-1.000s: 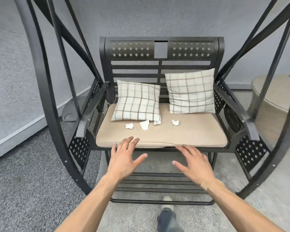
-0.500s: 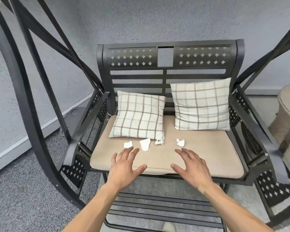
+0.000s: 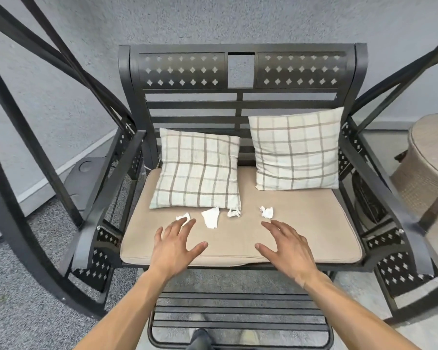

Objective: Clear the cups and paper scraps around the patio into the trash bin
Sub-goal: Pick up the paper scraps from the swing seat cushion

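Four paper scraps lie in a loose row on the tan seat cushion (image 3: 301, 238) of the swing bench (image 3: 240, 72), just in front of the left pillow. A second ago my hands hung short of the cushion's front edge; now both reach over it, and the bench fills more of my view. My left hand (image 3: 173, 247) has fingers spread and nearly straight, holding nothing; its fingertips (image 3: 191, 222) overlap the leftmost scrap (image 3: 182, 218), though I cannot tell whether they touch it. Beside that lies the largest scrap (image 3: 211, 216), flat and folded, then a small crumpled scrap (image 3: 233, 212) at the pillow's corner, then the rightmost scrap (image 3: 266, 212), set apart. My right hand (image 3: 287, 248) is also spread and empty, its fingertips near that last scrap but apart from it.

The count: four scraps, two checked pillows, the left pillow (image 3: 197, 170) slumped forward on the cushion, the right pillow (image 3: 297, 150) propped against the slatted back. No cup or bin shows here.

Around the bench, the dark curved frame bars (image 3: 15, 137) cross at left and right. A woven round table (image 3: 425, 170) stands at the right, a slatted footrest (image 3: 238, 317) lies below my arms, and a grey wall (image 3: 238, 18) is behind.
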### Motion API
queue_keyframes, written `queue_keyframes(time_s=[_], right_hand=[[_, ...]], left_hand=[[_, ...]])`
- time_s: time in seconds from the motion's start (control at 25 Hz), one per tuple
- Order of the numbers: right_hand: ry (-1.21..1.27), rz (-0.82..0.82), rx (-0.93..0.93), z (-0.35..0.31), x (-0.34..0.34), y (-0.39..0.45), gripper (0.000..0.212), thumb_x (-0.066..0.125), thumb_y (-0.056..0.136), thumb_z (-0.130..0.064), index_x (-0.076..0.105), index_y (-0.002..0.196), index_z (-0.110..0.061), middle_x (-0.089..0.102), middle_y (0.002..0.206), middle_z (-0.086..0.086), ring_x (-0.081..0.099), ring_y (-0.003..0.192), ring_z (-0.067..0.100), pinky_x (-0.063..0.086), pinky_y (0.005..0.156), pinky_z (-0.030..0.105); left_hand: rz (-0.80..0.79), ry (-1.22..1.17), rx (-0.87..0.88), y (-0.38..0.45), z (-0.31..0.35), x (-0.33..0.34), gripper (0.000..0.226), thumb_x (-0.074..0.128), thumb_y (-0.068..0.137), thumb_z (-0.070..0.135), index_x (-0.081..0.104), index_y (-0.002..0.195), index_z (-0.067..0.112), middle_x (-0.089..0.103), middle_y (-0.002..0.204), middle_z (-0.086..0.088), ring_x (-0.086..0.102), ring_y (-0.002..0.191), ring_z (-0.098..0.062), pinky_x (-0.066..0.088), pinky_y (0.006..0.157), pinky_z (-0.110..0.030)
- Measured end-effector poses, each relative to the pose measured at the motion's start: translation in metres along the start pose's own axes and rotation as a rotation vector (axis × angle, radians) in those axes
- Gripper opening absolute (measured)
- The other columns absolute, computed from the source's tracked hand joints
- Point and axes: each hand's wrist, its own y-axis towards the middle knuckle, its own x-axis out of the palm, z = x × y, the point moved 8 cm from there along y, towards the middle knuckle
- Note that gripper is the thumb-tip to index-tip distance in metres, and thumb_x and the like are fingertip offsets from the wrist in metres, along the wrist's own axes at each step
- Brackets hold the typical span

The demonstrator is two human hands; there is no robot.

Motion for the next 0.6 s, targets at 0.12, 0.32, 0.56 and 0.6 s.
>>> queue_keyframes(time_s=[0.12, 0.32, 0.56, 0.6], right_hand=[[-0.032, -0.026, 0.021, -0.017, 0.01, 0.012, 0.065, 0.038, 0.085, -0.069, 0.03, 0.142, -0.039, 0.033, 0.151, -0.007, 0.026, 0.14, 0.014, 0.03, 0.108, 0.043], [-0.039, -0.057, 0.068, -0.042, 0.038, 0.019, 0.064, 0.04, 0.086, -0.067, 0.031, 0.143, -0.038, 0.034, 0.151, -0.005, 0.029, 0.138, 0.015, 0.032, 0.107, 0.044], [-0.035, -0.077, 0.148, -0.025, 0.055, 0.033, 0.063, 0.043, 0.086, -0.064, 0.033, 0.142, -0.035, 0.036, 0.149, -0.005, 0.032, 0.136, 0.015, 0.034, 0.105, 0.044], [-0.026, -0.082, 0.151, -0.02, 0.057, 0.038, 0.063, 0.044, 0.087, -0.063, 0.034, 0.142, -0.034, 0.037, 0.149, -0.004, 0.033, 0.136, 0.016, 0.035, 0.105, 0.044]], left_hand=[[-0.012, -0.038, -0.026, 0.012, -0.028, 0.005, 0.074, 0.035, 0.083, 0.077, 0.034, 0.144, 0.035, 0.034, 0.152, 0.006, 0.031, 0.139, -0.016, 0.015, 0.116, -0.051], [-0.057, -0.077, -0.018, 0.033, -0.061, 0.019, 0.072, 0.038, 0.084, 0.075, 0.036, 0.143, 0.034, 0.032, 0.153, 0.003, 0.033, 0.138, -0.018, 0.016, 0.115, -0.051], [-0.108, -0.064, -0.015, 0.053, -0.078, 0.047, 0.069, 0.04, 0.085, 0.072, 0.038, 0.141, 0.032, 0.032, 0.152, 0.001, 0.034, 0.137, -0.021, 0.016, 0.115, -0.053], [-0.127, -0.055, -0.028, 0.057, -0.081, 0.053, 0.068, 0.04, 0.085, 0.071, 0.038, 0.142, 0.032, 0.032, 0.153, 0.0, 0.034, 0.137, -0.022, 0.016, 0.115, -0.053]])
